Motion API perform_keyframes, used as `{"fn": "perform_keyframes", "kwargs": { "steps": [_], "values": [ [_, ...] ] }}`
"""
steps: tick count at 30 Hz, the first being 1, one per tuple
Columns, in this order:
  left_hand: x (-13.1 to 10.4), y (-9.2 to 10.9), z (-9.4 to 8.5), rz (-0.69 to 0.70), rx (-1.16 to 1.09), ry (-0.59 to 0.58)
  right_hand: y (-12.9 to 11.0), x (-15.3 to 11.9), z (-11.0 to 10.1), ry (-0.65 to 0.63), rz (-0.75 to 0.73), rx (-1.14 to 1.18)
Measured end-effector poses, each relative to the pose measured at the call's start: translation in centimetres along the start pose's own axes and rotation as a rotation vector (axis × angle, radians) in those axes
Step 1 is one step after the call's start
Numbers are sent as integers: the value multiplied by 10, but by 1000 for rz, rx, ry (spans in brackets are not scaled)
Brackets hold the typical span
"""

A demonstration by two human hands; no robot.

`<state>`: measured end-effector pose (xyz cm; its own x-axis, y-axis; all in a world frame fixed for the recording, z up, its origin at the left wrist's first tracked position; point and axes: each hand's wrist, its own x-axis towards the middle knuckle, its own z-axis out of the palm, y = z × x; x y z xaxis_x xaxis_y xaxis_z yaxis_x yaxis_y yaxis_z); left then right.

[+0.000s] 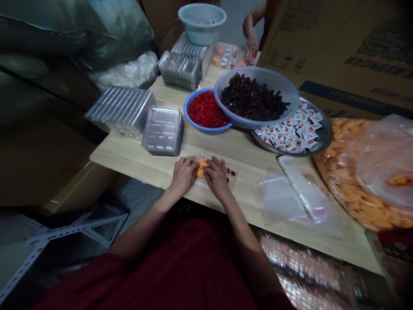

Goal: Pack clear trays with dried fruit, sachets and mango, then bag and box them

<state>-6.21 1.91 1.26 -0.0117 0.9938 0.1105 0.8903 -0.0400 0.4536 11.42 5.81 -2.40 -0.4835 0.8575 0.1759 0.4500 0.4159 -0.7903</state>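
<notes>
Both of my hands meet over a clear plastic tray [235,175] near the front edge of the wooden table. An orange soft piece [201,167] lies between them at the tray's left part. My left hand [184,173] pinches its left side with curled fingers. From the other side, the fingers of my right hand [217,174] press on the same piece. Small red and dark pieces [229,171] show in the tray's right part, beside my right hand. The rest of the tray is hidden under my hands.
Stacked clear trays [163,129] stand left. Beyond my hands are a blue bowl of red pieces [208,110], a bowl of dark pieces [254,97] and a metal pan of sachets [290,133]. Plastic bags [284,193] and a bag of orange pieces [364,172] lie right. Another person's hand [252,45] works opposite.
</notes>
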Motion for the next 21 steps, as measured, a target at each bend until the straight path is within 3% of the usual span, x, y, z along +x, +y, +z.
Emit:
{"fn": "perform_keyframes", "kwargs": {
  "steps": [3, 6, 8, 10, 13, 15, 17, 19, 21],
  "values": [
    [-4, 10, -7, 42, -156, 81, -8, -2, -7, 126, 89, 215],
    [-9, 33, -5, 238, -359, 56, -27, -3, -17, 276, 287, 693],
    [-10, 46, 4, 395, -400, -64, -42, -6, -27, 245, 419, 1044],
    [-7, 48, 12, 443, -336, -141, -54, -11, -38, 165, 486, 1260],
    [1, 26, 1, 303, -148, -77, -58, -26, -56, 91, 485, 1289],
    [8, -1, -25, 210, -48, 23, -51, -39, -65, 120, 464, 1173],
    [17, -31, -59, 159, 27, 96, -39, -50, -69, 237, 447, 985],
    [29, -58, -91, 157, 106, 48, -27, -59, -70, 357, 438, 816],
    [44, -79, -115, 163, 153, -93, -16, -65, -68, 407, 441, 742]
  ]
}}
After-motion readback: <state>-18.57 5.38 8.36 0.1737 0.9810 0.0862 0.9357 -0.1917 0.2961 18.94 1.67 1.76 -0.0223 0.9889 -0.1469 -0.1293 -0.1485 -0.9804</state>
